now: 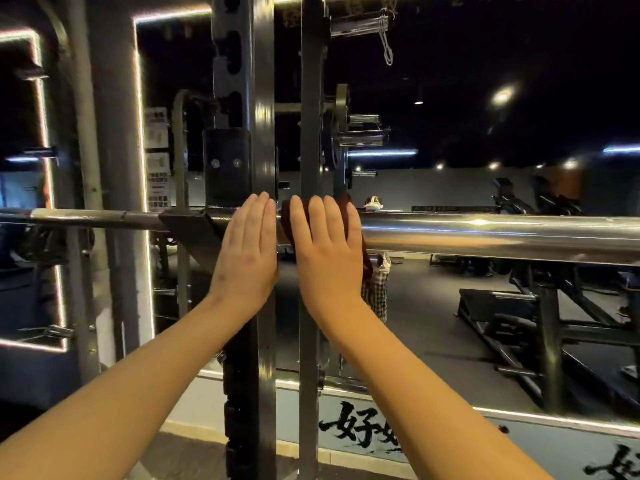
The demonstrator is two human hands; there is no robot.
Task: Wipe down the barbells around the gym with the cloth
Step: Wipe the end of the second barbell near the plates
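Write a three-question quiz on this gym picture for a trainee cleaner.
1. True or false: the cloth lies under the left hand.
2. Pick one: the cloth is pressed against A) the barbell, B) the floor, C) a weight plate.
3. Fill in: the fingers of the right hand are ____, not curled.

Key
1. False: the cloth is under the right hand, and the left hand lies flat beside it.
2. A
3. straight
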